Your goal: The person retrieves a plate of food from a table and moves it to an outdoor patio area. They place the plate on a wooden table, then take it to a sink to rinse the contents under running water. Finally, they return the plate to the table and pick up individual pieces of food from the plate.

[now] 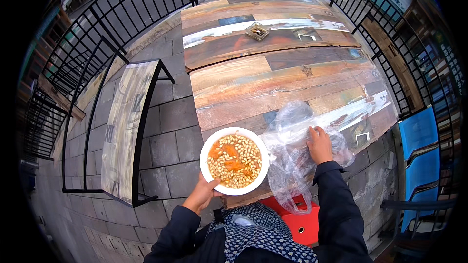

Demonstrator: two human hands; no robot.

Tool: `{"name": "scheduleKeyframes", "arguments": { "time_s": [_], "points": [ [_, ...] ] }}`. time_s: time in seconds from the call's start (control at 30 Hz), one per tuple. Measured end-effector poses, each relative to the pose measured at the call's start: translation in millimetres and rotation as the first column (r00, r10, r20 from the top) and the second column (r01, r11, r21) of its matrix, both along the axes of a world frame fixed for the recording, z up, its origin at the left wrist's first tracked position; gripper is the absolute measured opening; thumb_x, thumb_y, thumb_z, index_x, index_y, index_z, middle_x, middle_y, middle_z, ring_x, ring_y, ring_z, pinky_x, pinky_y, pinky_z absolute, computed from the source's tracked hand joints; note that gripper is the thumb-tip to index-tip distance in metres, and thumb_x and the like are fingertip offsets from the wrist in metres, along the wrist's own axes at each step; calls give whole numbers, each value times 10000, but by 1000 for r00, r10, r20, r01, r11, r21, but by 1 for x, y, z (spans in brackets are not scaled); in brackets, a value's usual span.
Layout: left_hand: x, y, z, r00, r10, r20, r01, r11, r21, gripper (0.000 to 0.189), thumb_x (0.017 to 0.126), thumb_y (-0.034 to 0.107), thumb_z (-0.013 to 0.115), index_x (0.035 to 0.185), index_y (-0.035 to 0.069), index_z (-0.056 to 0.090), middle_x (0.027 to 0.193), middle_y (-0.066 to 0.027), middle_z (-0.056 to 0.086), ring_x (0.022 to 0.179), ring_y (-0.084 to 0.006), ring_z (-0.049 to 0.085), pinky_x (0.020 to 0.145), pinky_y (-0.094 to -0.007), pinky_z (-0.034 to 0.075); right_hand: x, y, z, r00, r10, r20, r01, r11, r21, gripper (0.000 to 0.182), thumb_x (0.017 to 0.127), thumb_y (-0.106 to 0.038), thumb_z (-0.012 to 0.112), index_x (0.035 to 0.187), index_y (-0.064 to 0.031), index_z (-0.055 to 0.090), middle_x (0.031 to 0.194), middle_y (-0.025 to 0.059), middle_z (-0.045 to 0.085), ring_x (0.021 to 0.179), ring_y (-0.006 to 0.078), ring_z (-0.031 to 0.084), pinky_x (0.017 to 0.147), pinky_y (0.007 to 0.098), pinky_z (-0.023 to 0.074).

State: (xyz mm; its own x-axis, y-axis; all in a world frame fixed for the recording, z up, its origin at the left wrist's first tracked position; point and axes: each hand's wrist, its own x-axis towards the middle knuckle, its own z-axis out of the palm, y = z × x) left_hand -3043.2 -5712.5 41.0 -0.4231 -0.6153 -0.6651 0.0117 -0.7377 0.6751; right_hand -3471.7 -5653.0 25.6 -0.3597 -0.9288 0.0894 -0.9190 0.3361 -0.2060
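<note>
My left hand (203, 193) grips the lower left rim of a white bowl (265, 160), with the thumb over the edge. Pale pumpkin seeds (248, 149) fill the bowl, along with orange pieces of pulp (234, 164) in what looks like liquid. The bowl is at the table's near left corner. To its right, my right hand (320, 145) has its fingers bent into a crumpled clear plastic bag (289, 131). The bag lies on the wood-patterned table (234, 98), and its handles hang over the near edge.
A glass ashtray (257, 31) with butts stands on the far half of the table. A bench (128, 124) is at the left, with black railings (146, 3) beyond. Below the near edge is a red stool (301, 226); blue chairs (420, 153) stand at the right.
</note>
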Motion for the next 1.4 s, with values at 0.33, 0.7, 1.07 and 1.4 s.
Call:
{"name": "scheduleKeyframes", "arguments": {
  "time_s": [0.33,0.7,1.07,1.4],
  "points": [
    [16,-3,43,996,-88,30,84,991,108,662,923,102,608,1435,123,190,1273,-161,532,1013,-283,653,765,-415,600,-39,-41,36,992,97,-76,-110,975,-195,419,810,1,583,1226,-28,546,1280,196,501,1041,375,523,886,444,439],
    [75,86,-82,505,772,387,-704,628,-332,349,970,393,555,1178,124,473,884,-11,537,570,-61,457,512,-199,355,-34,-55,39,896,443,24,-439,894,-84,568,770,-287,751,1269,-113,542,1324,141,470,1123,342,483,888,452,415],
    [156,149,-255,367,713,597,-425,700,-574,434,938,367,597,1234,85,451,895,-44,577,564,-91,481,466,-234,369,-85,-114,-24,873,435,-220,-481,842,-243,565,922,-501,518,1348,-129,500,1390,196,456,1240,367,456,955,497,402],
    [103,436,-372,218,762,610,-576,605,-549,519,879,100,640,1315,34,365,911,-133,583,636,-231,626,485,-348,489,-50,-58,8,825,557,-93,-507,658,-557,346,875,-285,636,1135,-58,609,1137,137,610,1030,335,590,809,453,482]
  ]
}}
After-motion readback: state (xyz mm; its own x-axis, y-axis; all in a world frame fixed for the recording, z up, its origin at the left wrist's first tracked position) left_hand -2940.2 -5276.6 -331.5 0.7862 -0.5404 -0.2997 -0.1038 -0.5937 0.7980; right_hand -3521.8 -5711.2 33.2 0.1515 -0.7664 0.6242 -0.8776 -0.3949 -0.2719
